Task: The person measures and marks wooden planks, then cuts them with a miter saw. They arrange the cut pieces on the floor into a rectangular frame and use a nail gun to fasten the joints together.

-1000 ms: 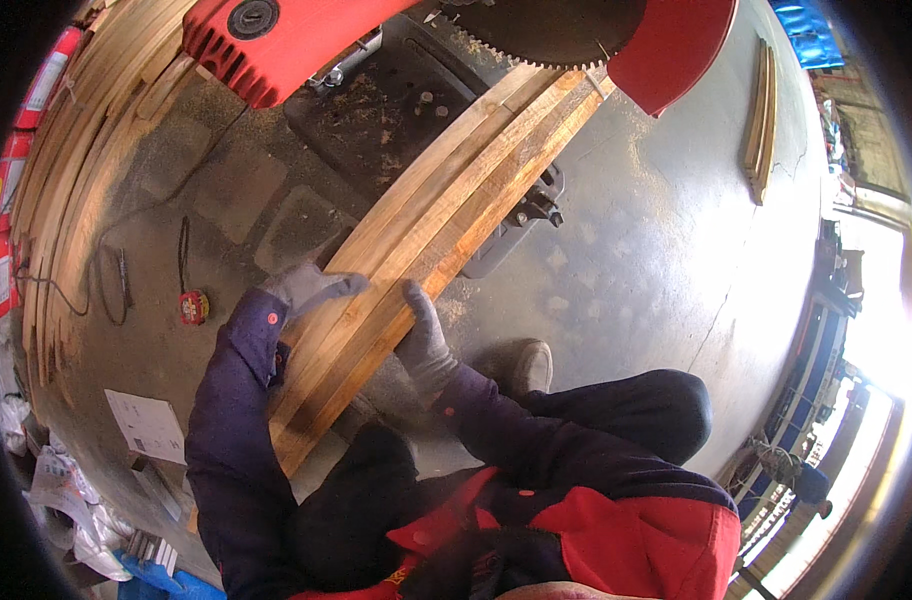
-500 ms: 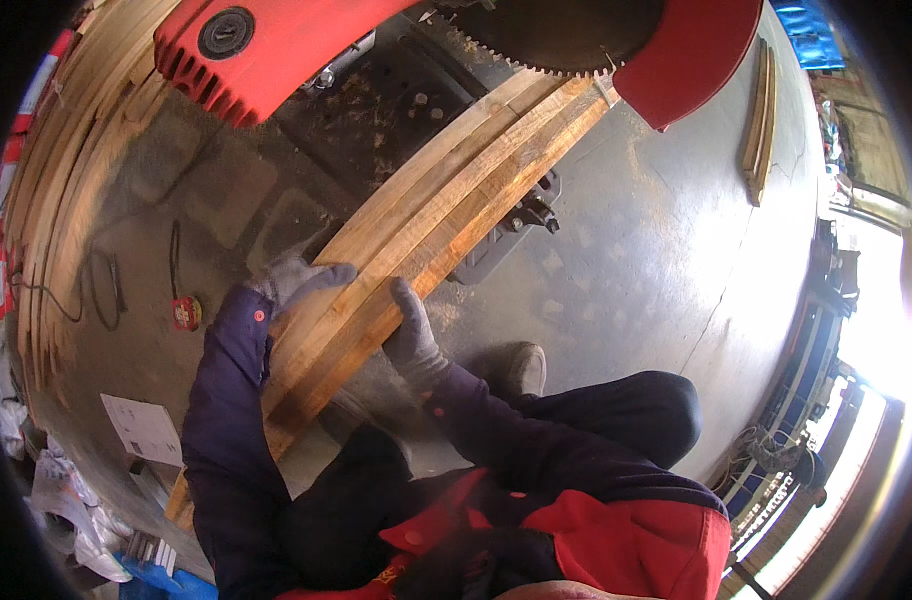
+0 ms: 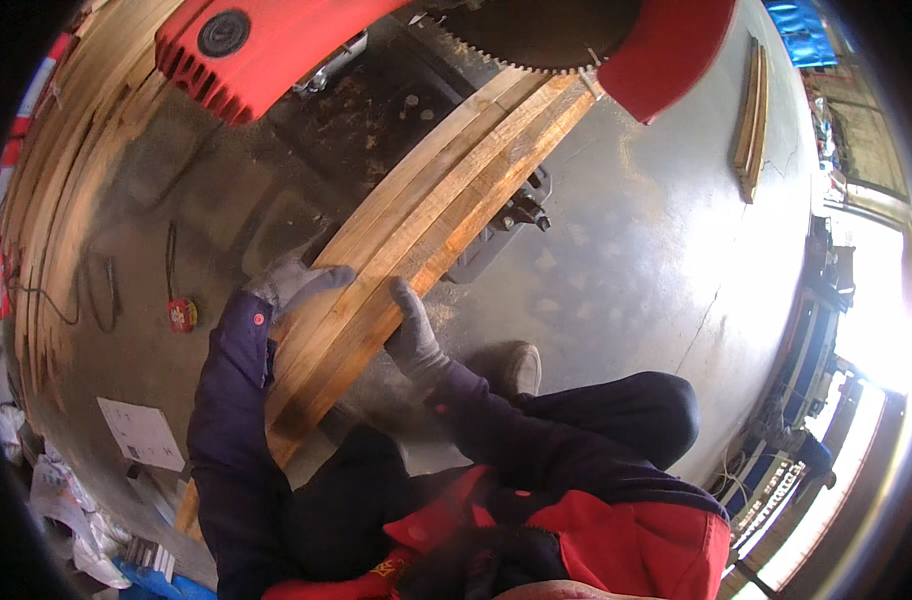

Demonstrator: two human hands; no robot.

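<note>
A bundle of long wooden planks point(image 3: 436, 215) runs diagonally from the lower left up to a red mitre saw point(image 3: 276, 50), whose toothed blade point(image 3: 546, 30) sits over their far end. My left hand point(image 3: 291, 283), in a grey glove, rests on the left edge of the planks. A grey glove also covers my right hand point(image 3: 411, 335), which grips the planks' right edge with the fingers laid up along the wood. Both arms wear dark blue sleeves.
A stack of long boards point(image 3: 66, 170) lies along the left on the concrete floor. A red tape measure point(image 3: 182, 315) and a black cable are near it, with a white paper sheet point(image 3: 141, 435) lower left. Short boards point(image 3: 748, 115) lie at the upper right. My shoe point(image 3: 521, 370) stands below the planks.
Both hands have slid up along the planks toward the saw. The planks now sit farther under the blade.
</note>
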